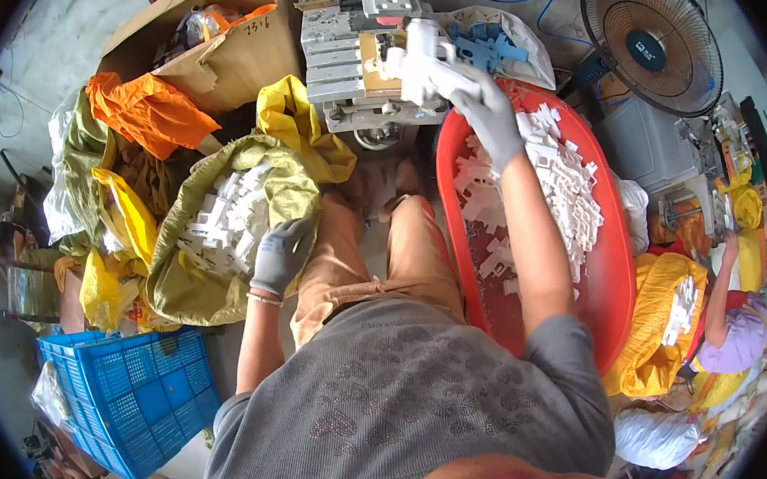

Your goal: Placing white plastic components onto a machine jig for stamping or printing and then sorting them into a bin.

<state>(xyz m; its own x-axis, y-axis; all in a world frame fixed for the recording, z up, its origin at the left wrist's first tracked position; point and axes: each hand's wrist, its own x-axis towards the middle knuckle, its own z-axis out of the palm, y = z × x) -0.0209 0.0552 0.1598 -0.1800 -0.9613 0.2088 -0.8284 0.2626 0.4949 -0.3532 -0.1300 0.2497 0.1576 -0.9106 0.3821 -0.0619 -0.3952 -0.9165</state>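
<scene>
A broad red oval plastic tub sits at the person's right, its long axis running away from the body toward a small grey metal bench machine, and it is heaped with small white moulded plastic parts. On the other side lies an open yellow-green woven sack, holding more of the same white pieces, with a blue slotted plastic crate nearer the body and a black round table fan beyond the tub.

The right hand, in a grey knit glove, reaches over the tub's far rim toward the machine and is closed around a white plastic part. That part's long axis slants up and to the left, its far end just at the machine's edge.

The left hand, also gloved in grey, rests at the sack's near edge with fingers curled over the white pieces; whether it actually pinches one I cannot tell.
</scene>
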